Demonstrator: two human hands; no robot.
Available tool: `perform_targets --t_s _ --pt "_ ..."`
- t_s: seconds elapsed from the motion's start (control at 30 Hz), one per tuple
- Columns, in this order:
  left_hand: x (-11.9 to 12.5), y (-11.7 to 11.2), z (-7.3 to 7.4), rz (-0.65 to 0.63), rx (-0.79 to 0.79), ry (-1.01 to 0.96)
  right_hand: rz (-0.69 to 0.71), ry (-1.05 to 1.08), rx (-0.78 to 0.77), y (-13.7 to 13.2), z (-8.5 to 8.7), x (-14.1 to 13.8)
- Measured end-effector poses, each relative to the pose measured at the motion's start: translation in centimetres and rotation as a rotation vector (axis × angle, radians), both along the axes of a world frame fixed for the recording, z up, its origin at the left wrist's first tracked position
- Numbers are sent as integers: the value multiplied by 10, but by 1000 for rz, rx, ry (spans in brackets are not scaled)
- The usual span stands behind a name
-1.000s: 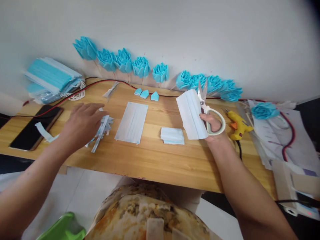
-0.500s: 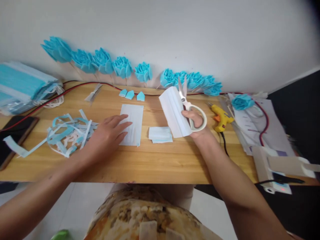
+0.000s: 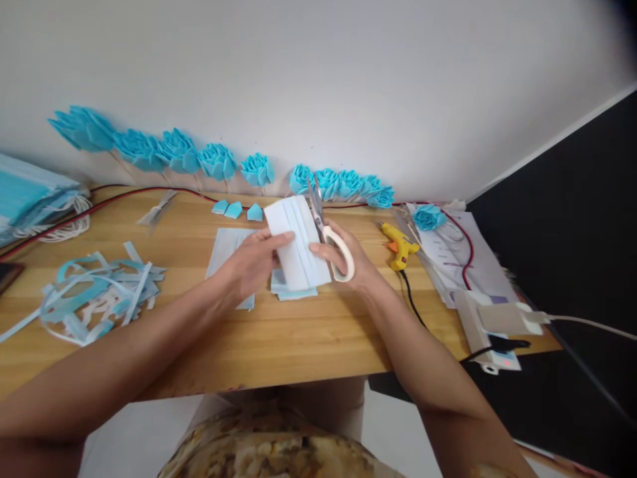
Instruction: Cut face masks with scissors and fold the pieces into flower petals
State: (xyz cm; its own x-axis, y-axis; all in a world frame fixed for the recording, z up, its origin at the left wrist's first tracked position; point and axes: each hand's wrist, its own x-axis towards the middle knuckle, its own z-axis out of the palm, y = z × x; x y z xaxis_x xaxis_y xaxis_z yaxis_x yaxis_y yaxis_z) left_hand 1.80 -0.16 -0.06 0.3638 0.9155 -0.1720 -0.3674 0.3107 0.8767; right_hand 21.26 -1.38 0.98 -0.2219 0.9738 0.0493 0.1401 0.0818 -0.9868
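Observation:
Above the wooden table (image 3: 279, 338) both hands meet on a white pleated mask sheet (image 3: 297, 245). My left hand (image 3: 249, 262) pinches the sheet's left edge with thumb and fingers. My right hand (image 3: 348, 255) grips white-handled scissors (image 3: 328, 229), blades pointing up and nearly together, and also holds the sheet's right edge. Under the sheet lies a small stack of folded mask pieces (image 3: 293, 289). Another flat mask sheet (image 3: 223, 249) lies partly hidden behind my left hand.
Cut strips and ear loops (image 3: 94, 292) are heaped at the left. Blue mask flowers (image 3: 213, 159) line the wall. Three small blue folded pieces (image 3: 236, 210) sit behind. A yellow glue gun (image 3: 401, 244), papers and a power strip (image 3: 490, 328) are at the right. A mask stack (image 3: 24, 196) is far left.
My left hand left the strip pile, crossed right over the flat sheet and took hold of the raised sheet. My right hand brought sheet and scissors toward the middle. The view swung right.

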Motion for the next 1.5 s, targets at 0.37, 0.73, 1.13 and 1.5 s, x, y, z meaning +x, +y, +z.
perform_targets --t_s 0.37,0.73,1.13,1.5 --pt "-27 27 -2 404 227 217 -239 -1107 209 10 29 69" --pt "-23 16 0 319 186 107 -127 -1339 6 19 10 104" --pt "-19 -8 16 75 203 106 -110 -139 226 9 26 30" --pt "-26 -11 10 36 179 162 68 260 -87 22 16 0"
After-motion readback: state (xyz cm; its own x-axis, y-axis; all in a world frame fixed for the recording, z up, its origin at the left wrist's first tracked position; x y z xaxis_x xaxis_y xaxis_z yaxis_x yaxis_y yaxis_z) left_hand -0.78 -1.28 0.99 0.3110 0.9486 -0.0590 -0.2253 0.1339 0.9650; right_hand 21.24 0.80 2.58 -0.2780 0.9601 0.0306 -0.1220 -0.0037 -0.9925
